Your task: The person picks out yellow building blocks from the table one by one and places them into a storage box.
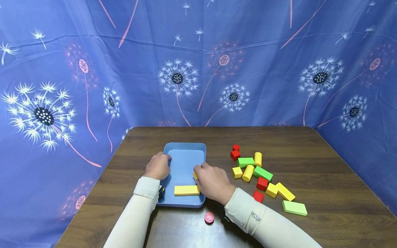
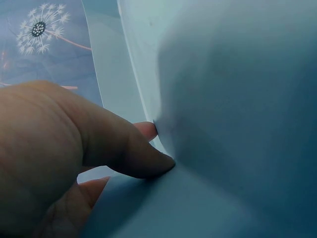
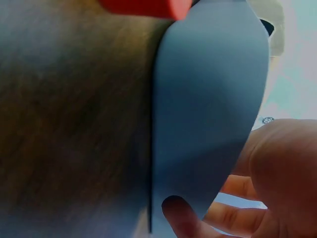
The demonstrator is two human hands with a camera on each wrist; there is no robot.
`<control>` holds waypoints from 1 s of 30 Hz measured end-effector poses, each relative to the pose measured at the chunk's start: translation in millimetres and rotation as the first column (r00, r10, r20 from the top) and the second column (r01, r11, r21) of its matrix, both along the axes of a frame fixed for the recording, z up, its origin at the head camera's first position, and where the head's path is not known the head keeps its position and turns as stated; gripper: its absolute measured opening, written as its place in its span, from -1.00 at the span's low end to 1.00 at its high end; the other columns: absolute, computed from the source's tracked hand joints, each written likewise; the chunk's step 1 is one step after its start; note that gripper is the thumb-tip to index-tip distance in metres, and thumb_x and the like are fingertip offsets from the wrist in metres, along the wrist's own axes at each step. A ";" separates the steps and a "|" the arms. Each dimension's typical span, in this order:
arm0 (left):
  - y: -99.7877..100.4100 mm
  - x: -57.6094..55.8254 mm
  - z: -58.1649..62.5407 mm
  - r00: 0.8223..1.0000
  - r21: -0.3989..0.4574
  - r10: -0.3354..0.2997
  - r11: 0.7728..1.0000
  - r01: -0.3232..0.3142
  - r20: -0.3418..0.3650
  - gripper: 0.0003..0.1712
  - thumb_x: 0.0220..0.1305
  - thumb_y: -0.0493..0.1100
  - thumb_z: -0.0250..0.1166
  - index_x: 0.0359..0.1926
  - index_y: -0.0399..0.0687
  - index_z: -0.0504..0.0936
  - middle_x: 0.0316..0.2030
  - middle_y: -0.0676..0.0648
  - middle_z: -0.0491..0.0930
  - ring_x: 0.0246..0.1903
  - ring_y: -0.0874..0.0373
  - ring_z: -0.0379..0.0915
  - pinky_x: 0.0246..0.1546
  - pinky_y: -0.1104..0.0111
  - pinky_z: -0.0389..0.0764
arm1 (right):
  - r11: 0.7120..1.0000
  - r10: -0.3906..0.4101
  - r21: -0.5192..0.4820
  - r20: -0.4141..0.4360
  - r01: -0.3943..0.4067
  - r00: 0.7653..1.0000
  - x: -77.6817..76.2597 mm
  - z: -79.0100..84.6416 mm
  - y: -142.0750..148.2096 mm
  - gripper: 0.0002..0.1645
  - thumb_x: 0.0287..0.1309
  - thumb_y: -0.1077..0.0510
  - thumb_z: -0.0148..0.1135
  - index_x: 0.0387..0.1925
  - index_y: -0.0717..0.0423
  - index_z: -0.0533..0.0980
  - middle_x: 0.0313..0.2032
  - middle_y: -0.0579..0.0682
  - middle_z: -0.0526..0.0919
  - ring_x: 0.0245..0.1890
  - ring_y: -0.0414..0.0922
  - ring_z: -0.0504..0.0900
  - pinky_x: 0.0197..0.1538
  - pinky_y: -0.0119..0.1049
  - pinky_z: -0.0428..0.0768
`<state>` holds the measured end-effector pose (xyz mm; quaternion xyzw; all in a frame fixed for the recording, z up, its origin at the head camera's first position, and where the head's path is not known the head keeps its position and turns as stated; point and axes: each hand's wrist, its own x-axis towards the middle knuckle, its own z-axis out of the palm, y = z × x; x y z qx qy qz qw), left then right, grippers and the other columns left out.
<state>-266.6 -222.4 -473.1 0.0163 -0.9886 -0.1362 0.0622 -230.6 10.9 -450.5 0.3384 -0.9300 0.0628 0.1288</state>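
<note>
A shallow, blue, rectangular tray with rounded corners [image 1: 183,172] lies at the centre of the head view, between the person's two hands and touching both. The left hand [image 1: 157,166] grips its left wall; the left wrist view shows the thumb pressed against the inner face and other fingers outside. The right hand [image 1: 215,182] grips the right wall, its thumb on the outer face in the right wrist view and its fingers over the rim.

Inside the tray, a long yellow rectangular block [image 1: 186,190] lies flat near the lower edge, its right end just beside the right hand and its left end well apart from the left hand. A second yellow piece [image 1: 195,175] shows at the right hand's fingertips, mostly hidden; whether the fingers touch it cannot be told.

A round, flat, pinkish-red disc [image 1: 209,217] lies on the dark brown wood-grain table [image 1: 173,230] at lower centre, below the tray and near the right wrist. Right of centre, beyond the right hand, lie loose pieces, among them a red cube [image 1: 235,155], a yellow cylinder [image 1: 248,173] and, farthest toward the lower right, a light green rectangular block [image 1: 294,208]. A blue cloth with a dandelion print [image 1: 263,79] fills the upper frame.
</note>
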 end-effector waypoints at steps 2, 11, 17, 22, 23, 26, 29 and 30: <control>-0.2 0.0 0.7 1.000 0.001 -0.002 1.000 0.002 0.002 -0.53 0.03 -0.32 0.30 0.05 -0.12 0.60 0.03 -0.24 0.47 -0.11 -0.09 0.39 -0.13 -0.10 0.57 | 1.000 -0.001 -0.002 -0.002 0.001 1.000 -0.6 -1.4 -0.1 -0.68 0.03 -0.04 0.33 -0.16 -0.05 0.54 -0.43 -0.08 0.49 -0.59 -0.20 0.43 -0.72 -0.26 0.44; 0.8 1.5 1.9 1.000 0.010 0.008 1.000 -0.008 0.012 -0.52 0.03 -0.33 0.31 0.06 -0.12 0.60 0.04 -0.24 0.46 -0.10 -0.09 0.39 -0.14 -0.10 0.57 | 1.000 -0.007 0.008 0.023 0.007 1.000 -2.4 -8.2 0.1 -0.66 0.02 -0.04 0.34 -0.15 -0.06 0.55 -0.41 -0.06 0.49 -0.60 -0.19 0.43 -0.75 -0.26 0.44; 0.8 1.2 2.0 1.000 0.011 0.003 1.000 -0.003 0.000 -0.52 0.01 -0.34 0.30 0.05 -0.12 0.60 0.03 -0.24 0.47 -0.10 -0.09 0.39 -0.14 -0.10 0.57 | 1.000 -0.016 0.005 0.031 0.016 0.999 -2.2 -10.3 0.4 -0.69 0.04 -0.04 0.32 -0.16 -0.07 0.55 -0.41 -0.08 0.47 -0.60 -0.19 0.42 -0.74 -0.27 0.42; 1.6 1.6 2.4 1.000 0.019 0.005 1.000 -0.005 0.002 -0.53 0.02 -0.34 0.30 0.05 -0.13 0.60 0.03 -0.24 0.47 -0.10 -0.08 0.39 -0.12 -0.10 0.56 | 1.000 -0.025 -0.015 0.044 0.026 0.999 -1.1 -11.6 0.5 -0.72 0.06 -0.04 0.26 -0.16 -0.09 0.56 -0.42 -0.10 0.45 -0.61 -0.21 0.39 -0.74 -0.28 0.40; 1.9 1.6 2.6 1.000 0.019 0.005 1.000 -0.005 0.003 -0.53 0.03 -0.34 0.30 0.05 -0.13 0.60 0.03 -0.24 0.47 -0.10 -0.08 0.39 -0.12 -0.10 0.56 | 0.999 -0.028 -0.023 0.049 0.029 0.998 -0.7 -11.7 0.7 -0.72 0.07 -0.03 0.24 -0.15 -0.10 0.56 -0.42 -0.10 0.45 -0.61 -0.21 0.39 -0.74 -0.28 0.39; 2.1 1.5 2.9 1.000 0.015 0.003 1.000 -0.003 0.006 -0.53 0.04 -0.33 0.30 0.05 -0.13 0.60 0.03 -0.24 0.47 -0.09 -0.08 0.39 -0.12 -0.10 0.56 | 0.998 -0.035 -0.043 0.060 0.037 0.998 -0.6 -12.5 1.2 -0.71 0.06 -0.02 0.23 -0.14 -0.10 0.57 -0.41 -0.11 0.45 -0.61 -0.22 0.38 -0.74 -0.28 0.39; 1.1 1.0 2.9 1.000 0.014 0.003 1.000 -0.003 0.011 -0.53 0.04 -0.33 0.30 0.05 -0.12 0.60 0.04 -0.24 0.47 -0.07 -0.09 0.39 -0.12 -0.11 0.56 | 0.998 -0.038 -0.056 0.072 0.043 0.997 -1.2 -13.3 0.7 -0.68 0.05 -0.02 0.24 -0.11 -0.10 0.58 -0.39 -0.11 0.47 -0.60 -0.22 0.39 -0.72 -0.28 0.41; 0.5 0.6 2.9 1.000 0.010 0.005 1.000 -0.005 0.010 -0.53 0.03 -0.33 0.30 0.05 -0.12 0.60 0.04 -0.23 0.47 -0.07 -0.09 0.38 -0.12 -0.10 0.56 | 0.997 -0.038 -0.057 0.074 0.042 0.997 -1.8 -13.9 0.2 -0.67 0.06 -0.03 0.23 -0.10 -0.10 0.58 -0.38 -0.10 0.48 -0.59 -0.22 0.39 -0.71 -0.28 0.42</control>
